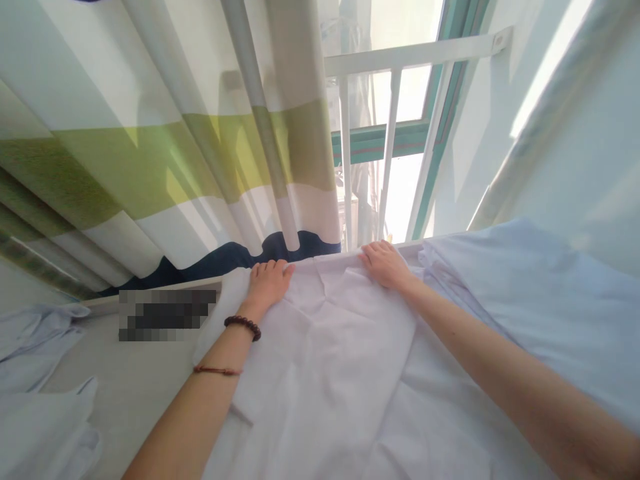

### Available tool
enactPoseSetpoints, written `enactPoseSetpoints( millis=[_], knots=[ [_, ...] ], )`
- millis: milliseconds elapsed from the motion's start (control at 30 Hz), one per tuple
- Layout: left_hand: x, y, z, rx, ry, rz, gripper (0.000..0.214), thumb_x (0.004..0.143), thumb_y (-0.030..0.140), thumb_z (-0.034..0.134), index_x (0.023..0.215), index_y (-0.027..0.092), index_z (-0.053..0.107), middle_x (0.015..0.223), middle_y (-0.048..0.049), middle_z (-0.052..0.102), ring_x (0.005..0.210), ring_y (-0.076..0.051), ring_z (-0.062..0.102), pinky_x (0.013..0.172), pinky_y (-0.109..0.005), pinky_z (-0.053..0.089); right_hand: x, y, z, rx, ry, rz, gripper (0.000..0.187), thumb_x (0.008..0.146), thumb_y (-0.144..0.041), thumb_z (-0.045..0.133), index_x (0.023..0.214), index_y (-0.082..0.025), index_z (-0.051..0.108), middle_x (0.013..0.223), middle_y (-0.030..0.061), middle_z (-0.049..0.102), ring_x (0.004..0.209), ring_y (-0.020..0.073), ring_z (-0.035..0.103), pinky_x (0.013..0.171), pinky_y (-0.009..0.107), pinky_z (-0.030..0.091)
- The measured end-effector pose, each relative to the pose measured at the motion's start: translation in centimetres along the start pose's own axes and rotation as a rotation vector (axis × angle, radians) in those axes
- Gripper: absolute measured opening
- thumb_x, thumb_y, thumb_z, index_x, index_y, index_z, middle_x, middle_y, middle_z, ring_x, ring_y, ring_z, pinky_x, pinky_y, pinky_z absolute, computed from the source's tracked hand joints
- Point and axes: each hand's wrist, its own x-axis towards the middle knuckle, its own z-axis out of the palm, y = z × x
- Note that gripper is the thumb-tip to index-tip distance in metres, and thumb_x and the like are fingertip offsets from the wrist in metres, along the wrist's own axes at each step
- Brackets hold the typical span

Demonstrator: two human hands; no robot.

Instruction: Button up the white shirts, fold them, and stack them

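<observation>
White cloth (325,360) spreads out right below me, a white railing (415,55) beyond its far edge. At that edge my left hand (270,283) lies palm-down — fingers together, thumb out — and my right hand (385,262) rests with fingers bent; whether either pinches fabric, I can't tell. Dark beads (243,327) circle my left wrist.

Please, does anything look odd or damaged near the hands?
Nothing looks spilled or damaged. The white cloth looks uneven: creases spread between the left hand and right hand. Left of it, a dark patch is pixelated, so unidentifiable.
</observation>
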Motion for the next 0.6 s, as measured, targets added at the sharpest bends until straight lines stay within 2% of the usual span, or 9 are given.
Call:
enactPoseSetpoints(
  millis=[67,133,200,267,367,467,600],
  knots=[
    [0.9,-1.0,-0.3,-0.041,-0.035,0.028,0.043,0.097,0.037,0.032,0.110,0.014,0.066,0.110,-0.0128,0.069,0.104,-0.027,0.060,0.094,-0.039,0.039,0.9,1.2,-0.4,0.046,-0.038,-0.032,0.038,0.098,-0.033,0.034,0.105,-0.016,0.067,0.106,0.0098,0.070,0.103,0.0218,0.059,0.094,0.030,0.038],
    [1.7,-1.6,-0.5,-0.086,-0.041,0.048,0.039,0.097,0.035,0.035,0.108,0.016,0.067,0.108,-0.0077,0.070,0.097,-0.021,0.062,0.086,-0.031,0.043,1.8,2.0,-0.7,0.085,-0.058,-0.032,0.037,0.098,-0.033,0.035,0.096,-0.019,0.070,0.094,0.0050,0.072,0.087,0.0177,0.063,0.080,0.025,0.043],
    [2.6,-1.8,-0.6,-0.108,-0.008,0.045,0.036,0.097,0.033,0.037,0.108,0.016,0.067,0.108,-0.0064,0.070,0.095,-0.019,0.062,0.083,-0.028,0.043,2.8,2.2,-0.9,0.100,-0.051,0.000,0.036,0.098,-0.031,0.037,0.090,-0.019,0.070,0.084,0.0035,0.072,0.076,0.0169,0.063,0.073,0.025,0.043],
    [3.8,-1.5,-0.8,-0.101,0.054,0.022,0.037,0.098,0.030,0.035,0.108,0.013,0.067,0.109,-0.0090,0.068,0.096,-0.020,0.060,0.084,-0.030,0.041,4.0,1.9,-1.2,0.093,-0.011,0.048,0.036,0.097,-0.028,0.036,0.090,-0.018,0.069,0.082,0.0059,0.071,0.075,0.0189,0.063,0.072,0.027,0.042],
    [5.2,-0.2,-1.3,-0.066,0.161,-0.024,0.040,0.098,0.031,0.032,0.112,0.012,0.064,0.116,-0.0141,0.059,0.105,-0.025,0.054,0.090,-0.038,0.038,5.6,0.7,-2.0,0.074,0.083,0.104,0.038,0.098,-0.025,0.029,0.104,-0.013,0.065,0.100,0.0135,0.068,0.091,0.0246,0.061,0.079,0.033,0.042],
    [4.9,1.0,-1.4,-0.024,0.236,-0.032,0.043,0.095,0.037,0.039,0.128,0.013,0.054,0.125,-0.0170,0.051,0.115,-0.031,0.047,0.099,-0.046,0.032,5.4,-0.9,-2.2,0.031,0.157,0.106,0.042,0.096,-0.029,0.033,0.127,-0.008,0.052,0.129,0.0186,0.055,0.118,0.0299,0.049,0.096,0.040,0.037],
    [1.6,1.1,-0.3,0.108,0.237,-0.008,0.056,0.093,0.043,0.040,0.138,0.011,0.042,0.129,-0.0193,0.048,0.124,-0.034,0.039,0.109,-0.050,0.020,2.2,-2.5,-0.6,-0.036,0.014,0.161,0.060,0.095,-0.045,0.032,0.141,-0.007,0.036,0.150,0.0194,0.032,0.138,0.0332,0.026,0.110,0.048,0.021]
  ],
)
